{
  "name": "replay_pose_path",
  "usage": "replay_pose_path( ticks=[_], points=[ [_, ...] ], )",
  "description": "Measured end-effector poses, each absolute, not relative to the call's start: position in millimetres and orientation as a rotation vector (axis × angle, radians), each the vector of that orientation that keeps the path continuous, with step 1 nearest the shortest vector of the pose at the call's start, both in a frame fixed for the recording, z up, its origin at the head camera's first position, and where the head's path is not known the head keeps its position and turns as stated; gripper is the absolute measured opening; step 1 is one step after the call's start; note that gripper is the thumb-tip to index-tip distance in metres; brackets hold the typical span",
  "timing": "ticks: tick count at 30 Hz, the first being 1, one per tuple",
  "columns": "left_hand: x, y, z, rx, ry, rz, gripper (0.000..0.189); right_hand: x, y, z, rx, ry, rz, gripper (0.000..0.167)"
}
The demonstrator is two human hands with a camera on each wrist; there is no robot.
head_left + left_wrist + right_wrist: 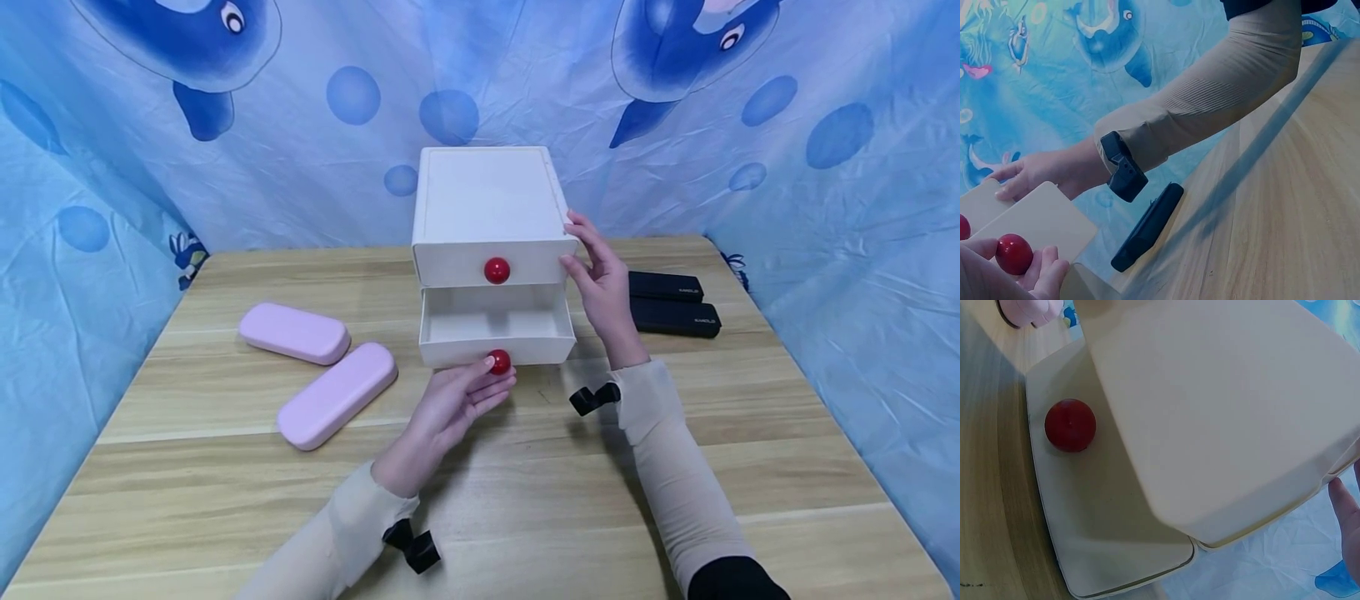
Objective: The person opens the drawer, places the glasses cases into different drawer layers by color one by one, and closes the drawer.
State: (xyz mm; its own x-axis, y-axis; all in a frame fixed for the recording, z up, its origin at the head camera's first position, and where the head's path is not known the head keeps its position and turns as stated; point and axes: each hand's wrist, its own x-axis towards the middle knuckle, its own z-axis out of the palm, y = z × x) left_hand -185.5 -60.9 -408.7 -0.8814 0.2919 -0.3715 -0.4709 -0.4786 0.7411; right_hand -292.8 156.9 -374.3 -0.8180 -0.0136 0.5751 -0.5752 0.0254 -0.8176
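A white two-drawer box (491, 196) stands at the middle back of the table, its lower drawer (450, 352) pulled out with bare white floor showing. My left hand (453, 404) pinches that drawer's red knob (499, 362) between thumb and fingers; the left wrist view shows the same knob (1014, 254) in the fingers. The upper drawer (450, 264) is closed, with its own red knob (497, 270). My right hand (603, 287) rests against the box's right side, fingertips at the top edge and thumb near the front corner. In the right wrist view only some fingers (1349, 531) show.
Two pink oblong cases, one farther back (294, 333) and one nearer (337, 396), lie left of the box. To its right are two black cases (666, 286) (675, 318), side by side. A blue patterned cloth (502, 75) surrounds the wooden table (225, 483).
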Motion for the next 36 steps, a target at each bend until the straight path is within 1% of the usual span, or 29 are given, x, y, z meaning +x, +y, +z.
replay_pose_path(
  ticks=[11, 36],
  points=[
    [-180, -63, -409, -0.245, 1.277, 2.324, 0.041, -293, 156, -375, 0.604, -1.892, 1.860, 0.038],
    [-155, -58, -409, -0.227, 1.269, 2.272, 0.043, -294, 156, -376, 0.607, -1.878, 1.882, 0.037]
  ],
)
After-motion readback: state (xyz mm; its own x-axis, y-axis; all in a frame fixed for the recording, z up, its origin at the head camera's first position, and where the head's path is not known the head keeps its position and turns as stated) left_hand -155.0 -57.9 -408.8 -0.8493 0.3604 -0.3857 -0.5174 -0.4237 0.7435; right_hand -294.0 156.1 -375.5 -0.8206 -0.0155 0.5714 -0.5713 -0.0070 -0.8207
